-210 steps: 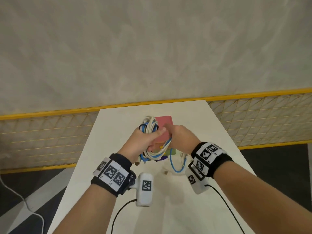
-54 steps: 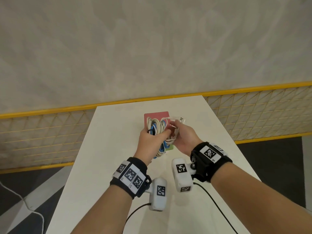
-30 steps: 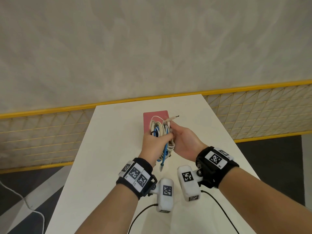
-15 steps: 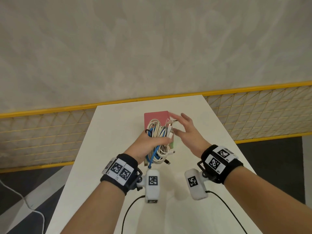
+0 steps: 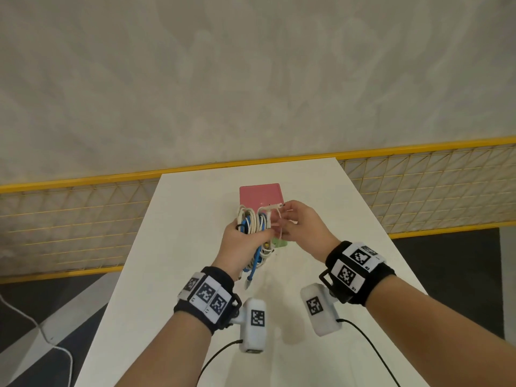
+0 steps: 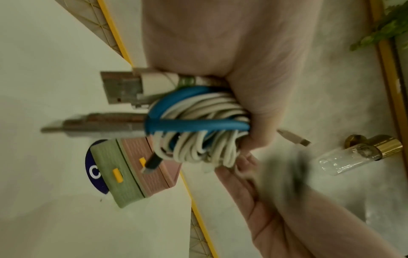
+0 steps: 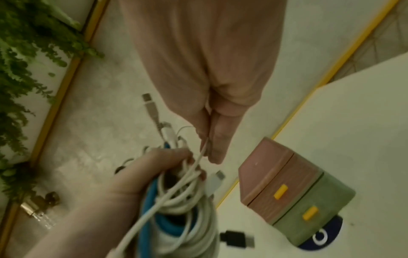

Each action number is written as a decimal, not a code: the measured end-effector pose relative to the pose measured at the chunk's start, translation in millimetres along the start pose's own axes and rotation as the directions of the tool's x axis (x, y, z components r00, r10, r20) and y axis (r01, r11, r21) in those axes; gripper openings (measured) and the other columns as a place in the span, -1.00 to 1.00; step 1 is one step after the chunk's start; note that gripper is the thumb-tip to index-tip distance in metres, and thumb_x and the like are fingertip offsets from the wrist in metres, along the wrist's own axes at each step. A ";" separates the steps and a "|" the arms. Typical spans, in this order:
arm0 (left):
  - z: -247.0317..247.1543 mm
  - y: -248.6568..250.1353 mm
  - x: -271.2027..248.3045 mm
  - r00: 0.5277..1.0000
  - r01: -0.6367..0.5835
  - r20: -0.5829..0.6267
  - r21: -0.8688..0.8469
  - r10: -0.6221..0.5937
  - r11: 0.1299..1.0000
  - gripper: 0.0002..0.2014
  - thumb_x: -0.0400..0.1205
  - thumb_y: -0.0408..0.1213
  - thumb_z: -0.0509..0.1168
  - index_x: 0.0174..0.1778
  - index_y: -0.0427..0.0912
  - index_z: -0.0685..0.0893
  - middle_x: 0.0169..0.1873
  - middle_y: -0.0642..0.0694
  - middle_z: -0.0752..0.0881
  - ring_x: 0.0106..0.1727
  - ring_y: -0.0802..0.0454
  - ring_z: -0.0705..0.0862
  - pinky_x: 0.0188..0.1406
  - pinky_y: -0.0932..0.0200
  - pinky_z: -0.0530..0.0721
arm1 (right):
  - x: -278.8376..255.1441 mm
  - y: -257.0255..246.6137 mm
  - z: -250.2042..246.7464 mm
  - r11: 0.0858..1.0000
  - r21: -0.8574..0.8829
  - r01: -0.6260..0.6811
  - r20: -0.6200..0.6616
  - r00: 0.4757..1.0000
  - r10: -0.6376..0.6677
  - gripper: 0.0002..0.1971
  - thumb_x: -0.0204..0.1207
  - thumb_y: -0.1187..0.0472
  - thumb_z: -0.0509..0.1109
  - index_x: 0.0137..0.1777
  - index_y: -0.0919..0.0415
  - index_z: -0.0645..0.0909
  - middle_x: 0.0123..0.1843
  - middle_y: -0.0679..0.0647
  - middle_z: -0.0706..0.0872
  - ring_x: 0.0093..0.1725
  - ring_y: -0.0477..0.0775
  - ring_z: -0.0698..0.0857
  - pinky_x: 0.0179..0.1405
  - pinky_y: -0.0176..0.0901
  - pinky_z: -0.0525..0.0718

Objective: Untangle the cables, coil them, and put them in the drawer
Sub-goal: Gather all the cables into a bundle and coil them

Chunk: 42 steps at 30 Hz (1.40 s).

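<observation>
Left hand (image 5: 243,241) grips the cable bundle (image 5: 254,223) above the bench (image 5: 173,247), before the closed drawer unit (image 5: 261,195); right hand (image 5: 301,227) pinches a white strand (image 7: 204,150). Best drawn out slowly, without snagging loops. Only a "C" shows on the blue sticker (image 6: 93,172) beneath the unit.

The left hand (image 5: 242,238) hides the middle of the cable bundle (image 5: 253,222), so how many cables it holds cannot be told. Behind both hands, the drawer box (image 5: 261,194) is partly covered. In the left wrist view a dark blur near the right hand (image 6: 260,197) cannot be identified. The tabletop (image 5: 178,275) is cut off at the bottom edge.
</observation>
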<state>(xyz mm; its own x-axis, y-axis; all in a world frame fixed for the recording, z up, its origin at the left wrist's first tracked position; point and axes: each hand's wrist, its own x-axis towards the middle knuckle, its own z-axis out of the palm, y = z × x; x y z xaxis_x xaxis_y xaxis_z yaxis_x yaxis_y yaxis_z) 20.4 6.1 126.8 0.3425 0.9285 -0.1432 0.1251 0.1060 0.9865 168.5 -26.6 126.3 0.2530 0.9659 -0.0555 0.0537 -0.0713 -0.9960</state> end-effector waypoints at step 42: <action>9.0 -43.4 4.6 0.985 0.106 -0.118 -0.179 -0.129 0.978 -0.65 0.42 -0.37 0.53 0.10 -0.36 0.70 -0.22 -0.21 0.81 -0.23 -0.12 0.79 -0.10 -0.12 0.83 | -14.2 44.1 2.1 0.880 -0.467 0.093 0.004 0.995 -0.103 -0.83 0.47 0.44 0.32 -0.11 0.28 0.74 -0.29 0.11 0.79 -0.33 0.05 0.70 -0.21 -0.14 0.70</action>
<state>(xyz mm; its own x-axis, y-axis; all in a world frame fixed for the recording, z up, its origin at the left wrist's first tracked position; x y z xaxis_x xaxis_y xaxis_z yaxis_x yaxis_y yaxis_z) 25.0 2.6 82.5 0.2109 0.9427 -0.2584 -0.0075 0.2659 0.9640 165.3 -43.0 83.1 0.2428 0.9689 0.0470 0.5215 -0.0895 -0.8486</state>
